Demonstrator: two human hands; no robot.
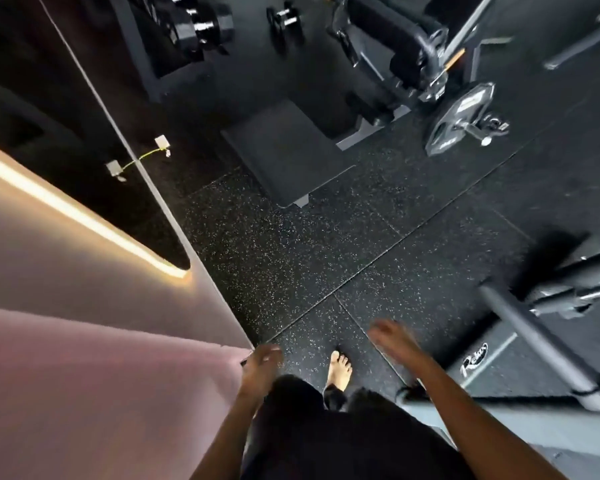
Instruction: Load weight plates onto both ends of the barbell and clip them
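1 weight plate point(459, 116) is sitting on a bar end point(478, 130) at the far side of the speckled floor point(291, 258), well apart from the person. The left hand point(261, 367) and right hand point(390, 337) are hanging blurred, fingers relaxed, holding nothing, with 1 bare foot point(340, 370) showing between them.

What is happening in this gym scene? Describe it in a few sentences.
A person stands on the speckled rubber floor, one bare foot showing. The left hand and right hand are blurred but hold nothing. A black weight plate sits on a metal sleeve ahead to the right, far from both hands. Dumbbells lie further back.
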